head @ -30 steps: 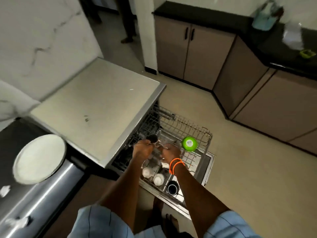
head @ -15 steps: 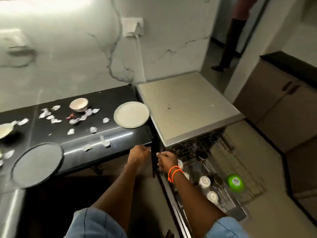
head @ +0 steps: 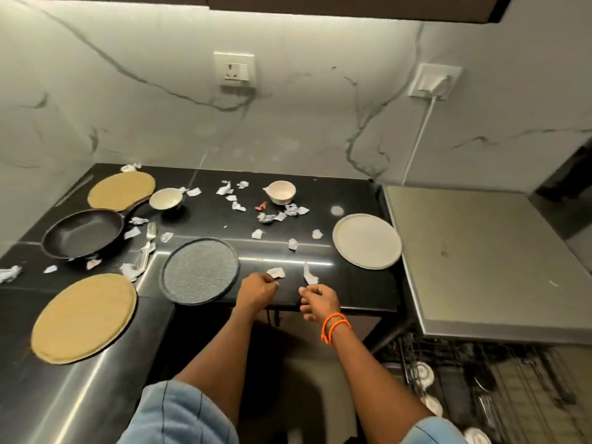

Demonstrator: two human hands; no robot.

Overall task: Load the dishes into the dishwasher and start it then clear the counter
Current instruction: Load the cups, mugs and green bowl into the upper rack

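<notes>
Your left hand (head: 258,288) sits at the front edge of the black counter (head: 352,286) with its fingers curled under — whether it has hold of anything you cannot tell, though a paper scrap (head: 276,272) lies touching its knuckles. Your right hand (head: 320,301), with orange bands (head: 334,326) on the wrist, is just beside it, fingers loosely bent at another scrap (head: 310,277); a firm pinch is not clear. Between your hands and the wall the counter holds the dishes: a grey plate (head: 200,270) just left of your left hand, a white plate (head: 366,241) at the right end, a white bowl (head: 282,192) near the wall, a second bowl (head: 165,199) further left, a dark pan (head: 83,233) and a fork (head: 149,241) beside it. Two tan round mats (head: 83,318) lie on the left side, and torn paper is scattered across the middle. The dishwasher (head: 480,261) stands right of the counter — its rack (head: 480,395) is pulled out at lower right, with white cups (head: 424,374) in it.
</notes>
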